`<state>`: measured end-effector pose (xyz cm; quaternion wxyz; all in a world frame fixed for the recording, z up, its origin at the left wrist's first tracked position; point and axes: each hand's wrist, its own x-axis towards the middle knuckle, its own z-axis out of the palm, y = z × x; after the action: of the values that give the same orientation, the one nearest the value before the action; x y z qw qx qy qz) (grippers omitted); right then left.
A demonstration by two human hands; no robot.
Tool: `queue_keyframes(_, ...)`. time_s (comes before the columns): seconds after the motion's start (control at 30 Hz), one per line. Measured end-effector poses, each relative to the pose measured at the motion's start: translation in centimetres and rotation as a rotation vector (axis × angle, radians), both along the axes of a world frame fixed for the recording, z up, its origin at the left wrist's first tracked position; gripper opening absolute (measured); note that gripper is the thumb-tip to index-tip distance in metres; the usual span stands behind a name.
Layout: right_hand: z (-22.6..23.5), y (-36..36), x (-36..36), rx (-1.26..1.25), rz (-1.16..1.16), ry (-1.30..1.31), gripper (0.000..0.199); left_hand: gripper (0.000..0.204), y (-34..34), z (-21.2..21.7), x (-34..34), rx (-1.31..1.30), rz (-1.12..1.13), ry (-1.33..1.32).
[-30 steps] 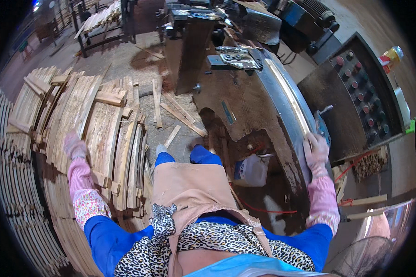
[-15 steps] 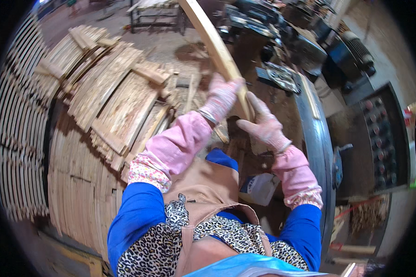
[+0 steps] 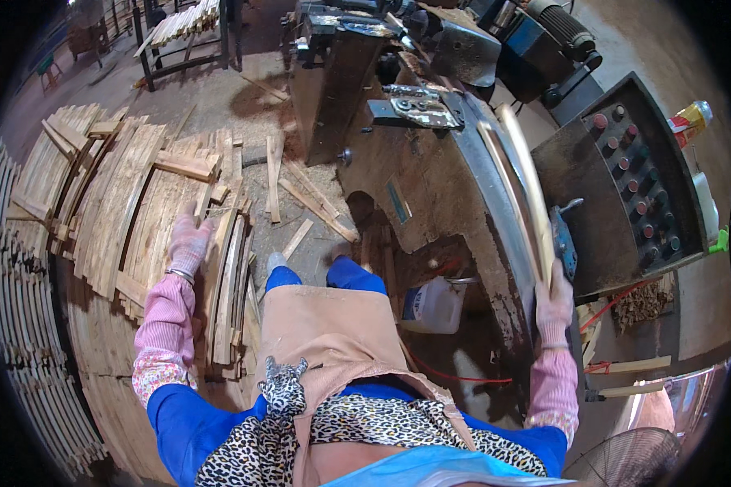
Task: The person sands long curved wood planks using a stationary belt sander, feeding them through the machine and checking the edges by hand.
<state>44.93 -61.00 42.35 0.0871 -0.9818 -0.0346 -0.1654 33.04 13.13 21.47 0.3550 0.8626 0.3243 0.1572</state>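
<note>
My right hand, in a pale pink glove, grips the near end of a long wooden strip. That strip lies along the metal machine table on my right, next to a thinner wooden strip. My left hand, gloved the same way, reaches over the stack of wooden boards on my left. Its fingers are stretched out, with their tips at the end of a narrow piece of wood. Whether they press on that piece is hard to make out.
A control panel with several round buttons rises beyond the machine table. Under the machine stands a white plastic jug, with a red hose nearby. Loose wood strips litter the floor ahead. At far left are tall stacks of slats.
My hands, earlier together on a raised wooden piece in front of me, are now wide apart. The left has moved to the board stack, the right to the machine table. My view has turned rightward.
</note>
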Motion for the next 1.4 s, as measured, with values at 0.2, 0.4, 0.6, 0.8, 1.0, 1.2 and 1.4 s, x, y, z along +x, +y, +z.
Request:
queue_keyframes(0.2,-1.8,7.2,17.4,0.042,0.127,-0.290,0.065,0.062,-0.1,2.9,1.0,0.200,0.014,0.159)
queue_keyframes(0.4,-1.2,14.3,24.8,-0.118,0.071,-0.302,0.057,0.050,2.1,1.3,8.2,0.503,-0.063,0.337)
queue_keyframes(0.6,-1.8,4.8,8.6,-0.073,0.027,-0.103,0.051,0.038,6.5,-0.3,15.2,0.785,-0.221,0.394)
queue_keyframes(0.8,-0.5,-4.0,-7.8,-0.034,0.041,-0.085,0.041,0.039,8.4,-0.9,18.3,0.721,-0.374,0.530)
queue_keyframes(1.0,-0.1,0.2,4.4,-0.231,0.315,-0.258,0.036,0.025,-2.8,3.0,12.0,0.772,-0.629,0.193)
queue_keyframes(1.2,-0.8,7.8,20.5,-0.283,0.281,-0.163,0.033,0.029,-16.9,6.0,5.3,0.699,-0.712,0.248)
queue_keyframes(1.4,-2.6,27.5,9.4,0.179,0.969,0.145,0.050,0.033,-25.2,8.2,-1.9,0.489,-0.879,-0.041)
